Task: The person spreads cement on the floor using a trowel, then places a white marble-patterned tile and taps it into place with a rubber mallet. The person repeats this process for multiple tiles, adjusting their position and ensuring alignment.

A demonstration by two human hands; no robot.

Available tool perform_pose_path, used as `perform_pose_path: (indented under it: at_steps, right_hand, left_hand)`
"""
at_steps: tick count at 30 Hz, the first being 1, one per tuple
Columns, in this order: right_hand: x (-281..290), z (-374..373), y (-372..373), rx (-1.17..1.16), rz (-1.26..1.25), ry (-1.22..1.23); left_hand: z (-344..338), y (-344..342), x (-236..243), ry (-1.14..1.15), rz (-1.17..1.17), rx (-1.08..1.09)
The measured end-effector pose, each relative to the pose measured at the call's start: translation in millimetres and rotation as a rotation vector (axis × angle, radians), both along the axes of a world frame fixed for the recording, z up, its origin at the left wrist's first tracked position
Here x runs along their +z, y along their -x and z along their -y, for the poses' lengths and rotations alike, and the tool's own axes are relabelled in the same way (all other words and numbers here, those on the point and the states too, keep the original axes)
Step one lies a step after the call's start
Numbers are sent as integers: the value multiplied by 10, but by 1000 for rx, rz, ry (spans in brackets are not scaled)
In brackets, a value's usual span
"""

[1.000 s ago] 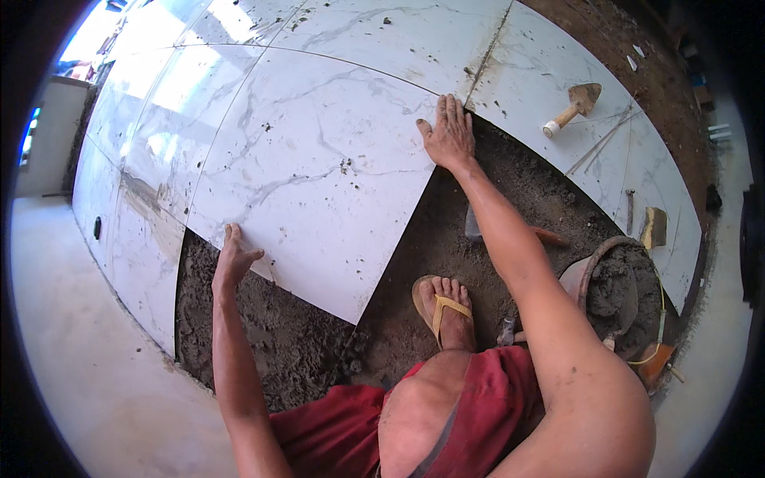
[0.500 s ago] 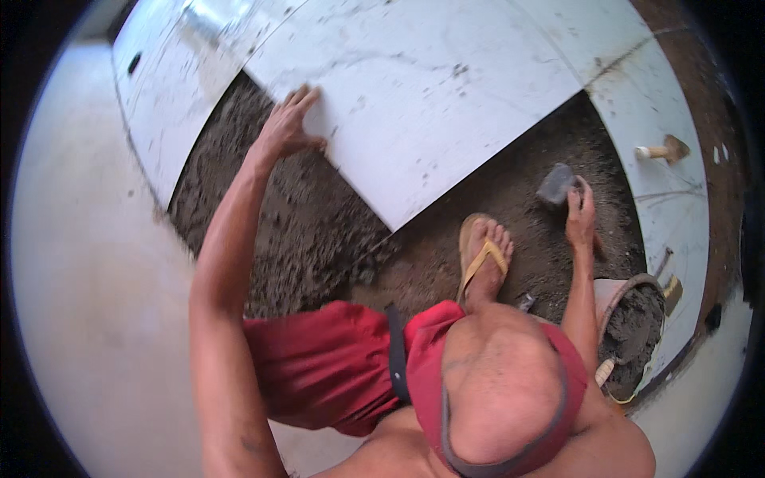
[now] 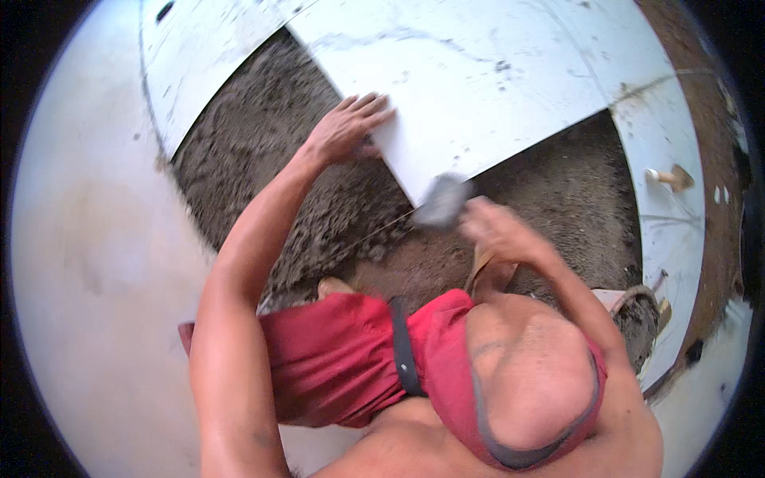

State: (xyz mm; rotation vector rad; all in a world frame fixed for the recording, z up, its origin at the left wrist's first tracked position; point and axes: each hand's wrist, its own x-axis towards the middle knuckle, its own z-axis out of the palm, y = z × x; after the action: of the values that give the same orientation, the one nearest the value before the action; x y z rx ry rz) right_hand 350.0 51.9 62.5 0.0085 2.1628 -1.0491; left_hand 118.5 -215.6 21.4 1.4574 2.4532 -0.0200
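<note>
My left hand rests on the left edge of the large white marble-patterned tile, fingers apart on its surface. Grey, lumpy mortar lies exposed left of that tile. My right hand grips a rubber mallet, its grey head blurred at the tile's near corner; the handle is mostly hidden by my fingers. A thin string crosses the mortar from that corner.
On the laid tiles at right lies a trowel. A bucket of mortar stands beside my right arm. A pale concrete floor runs along the left, brown dirt along the right edge. My red shorts are below.
My right hand has left the tile's far corner, taken hold of the mallet and swung it leftward to the near corner. My left hand stays at the tile edge; the view has shifted.
</note>
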Motion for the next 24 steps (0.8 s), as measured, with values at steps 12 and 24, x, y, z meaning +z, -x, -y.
perform_pose_path:
  at_steps: [12,24]
  right_hand:
    - [-104,896,154,71,-55,206]
    - [-53,925,220,71,37,326]
  left_hand:
    - [76,-54,-56,15,-120,-71]
    - [107,1,-61,26,-67,-82]
